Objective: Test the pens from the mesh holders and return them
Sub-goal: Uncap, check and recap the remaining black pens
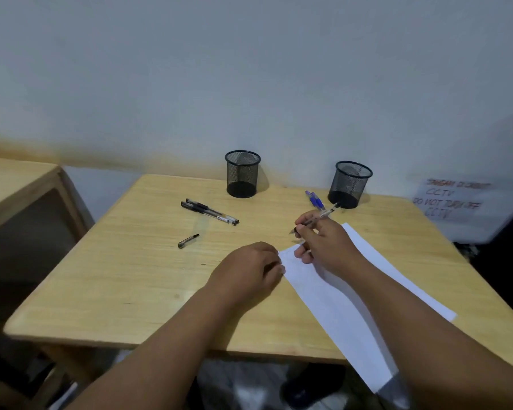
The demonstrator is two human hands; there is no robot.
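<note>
Pale grey wall backs a light wooden tabletop (125, 261) in the head view, with a second wooden piece of furniture (18, 184) off to the left. Two black mesh holders stand near the far edge, the left holder (242, 174) and the right holder (351, 184) well apart, and no pens show above either rim. Two black-capped pens (209, 212) lie side by side on the wood in front of the left holder, and a loose pen cap (188, 241) lies nearer the person, apart from them. Blue pens (315, 199) lie just beside the right holder, partly hidden behind the right hand (323, 241). That hand is closed around an uncapped pen (314, 221), tip pointing left and just above the wood, beyond the far end of a white paper sheet (353, 315). The left hand (246, 272) rests loosely curled with its fingertips on the near-left edge of the paper, holding nothing I can make out. A handwritten notice (450, 199) hangs at the right, blurred.
</note>
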